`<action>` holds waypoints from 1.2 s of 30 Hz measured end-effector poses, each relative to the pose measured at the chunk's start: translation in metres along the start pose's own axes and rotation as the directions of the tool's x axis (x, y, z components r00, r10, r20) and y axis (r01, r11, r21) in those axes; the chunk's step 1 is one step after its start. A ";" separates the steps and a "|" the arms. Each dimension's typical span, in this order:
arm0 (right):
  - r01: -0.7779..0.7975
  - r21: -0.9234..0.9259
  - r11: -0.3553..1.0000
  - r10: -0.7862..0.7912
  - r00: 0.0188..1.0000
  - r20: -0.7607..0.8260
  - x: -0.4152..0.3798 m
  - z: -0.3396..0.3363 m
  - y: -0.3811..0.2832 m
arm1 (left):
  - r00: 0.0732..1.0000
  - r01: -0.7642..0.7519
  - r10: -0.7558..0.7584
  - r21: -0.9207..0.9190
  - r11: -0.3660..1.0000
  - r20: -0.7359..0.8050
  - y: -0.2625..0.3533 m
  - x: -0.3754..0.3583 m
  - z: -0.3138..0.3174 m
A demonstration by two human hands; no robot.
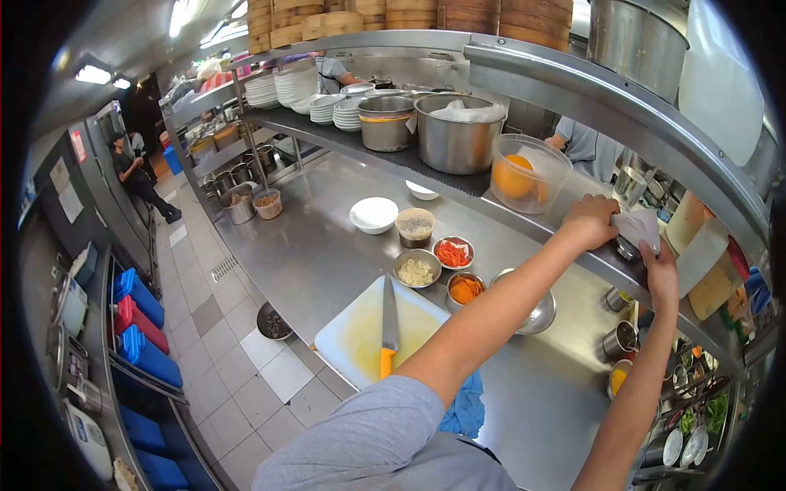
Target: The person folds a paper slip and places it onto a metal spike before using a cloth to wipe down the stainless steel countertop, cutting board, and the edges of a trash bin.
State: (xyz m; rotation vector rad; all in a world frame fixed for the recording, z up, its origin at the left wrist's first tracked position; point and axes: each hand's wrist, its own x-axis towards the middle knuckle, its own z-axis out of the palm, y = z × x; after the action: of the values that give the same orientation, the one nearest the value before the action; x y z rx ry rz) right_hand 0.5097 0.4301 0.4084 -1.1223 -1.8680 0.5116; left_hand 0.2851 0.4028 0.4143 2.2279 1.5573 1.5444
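Note:
Both arms reach to the right end of the metal shelf. My left hand [591, 221] is curled with its fingertips at the left edge of a whitish sheet [637, 222], perhaps paper or thin plastic. My right hand [661, 274] pinches that sheet from its lower right side. Under the sheet, part of a small metal container [627, 249] shows on the shelf; its contents are hidden. Left of my hands stands a clear plastic tub [534, 176] with orange fruit inside.
On the steel counter [303, 221], a knife [390, 319] lies on a cutting board [344, 331]. Bowls of shredded red [453, 253], orange [465, 289] and pale food [416, 270] stand behind it. A blue cloth [465, 409] lies near my body. Large pots [460, 139] occupy the shelf.

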 end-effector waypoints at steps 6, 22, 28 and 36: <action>-0.031 0.079 0.996 0.028 0.999 0.033 -0.005 -0.001 -0.003 | 0.993 0.017 -0.034 0.146 0.989 0.113 0.002 -0.002 0.008; -0.046 -0.093 0.995 0.043 0.998 -0.036 -0.002 -0.004 0.004 | 0.974 0.136 -0.128 -0.030 0.990 0.187 -0.026 0.008 0.023; 0.063 -0.132 0.989 -0.078 0.991 -0.109 0.004 0.000 0.006 | 0.975 0.042 -0.032 -0.042 0.998 0.222 -0.005 0.008 0.017; 0.025 -0.134 0.991 -0.025 1.000 0.000 0.000 0.000 0.000 | 0.948 0.069 -0.038 -0.088 0.994 0.317 -0.006 0.010 0.013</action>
State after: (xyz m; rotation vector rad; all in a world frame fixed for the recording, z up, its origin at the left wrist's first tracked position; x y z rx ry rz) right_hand 0.5095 0.4301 0.4089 -1.1842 -1.9358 0.3754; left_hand 0.2903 0.4196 0.4111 2.2221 1.4045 1.1510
